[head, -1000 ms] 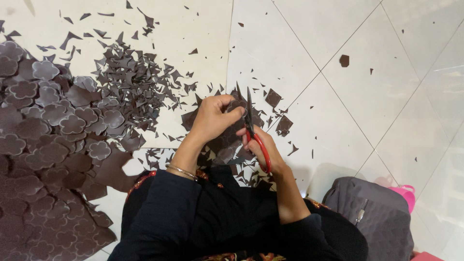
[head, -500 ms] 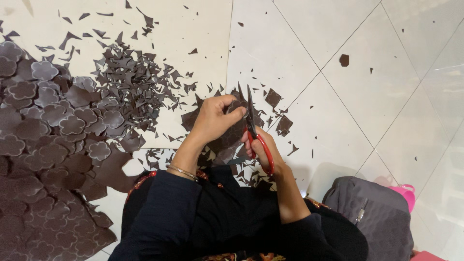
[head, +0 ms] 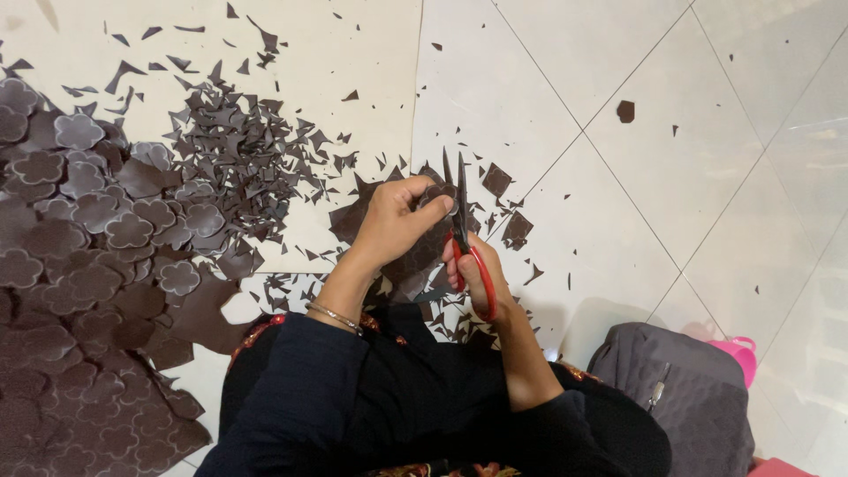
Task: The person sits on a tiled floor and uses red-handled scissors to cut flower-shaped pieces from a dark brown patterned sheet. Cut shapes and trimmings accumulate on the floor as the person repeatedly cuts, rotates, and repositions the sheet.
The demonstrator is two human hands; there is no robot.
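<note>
Center frame: your left hand [head: 393, 221] pinches a small dark flower-shaped piece [head: 435, 196], and your right hand [head: 473, 269] grips the red-handled scissors [head: 468, 243], blades open and pointing up at the piece. Turn the piece into the blades, cut short, keep fingertips off the edge. Cut flowers [head: 79, 230] sit left, scraps [head: 238, 141] upper left.
</note>
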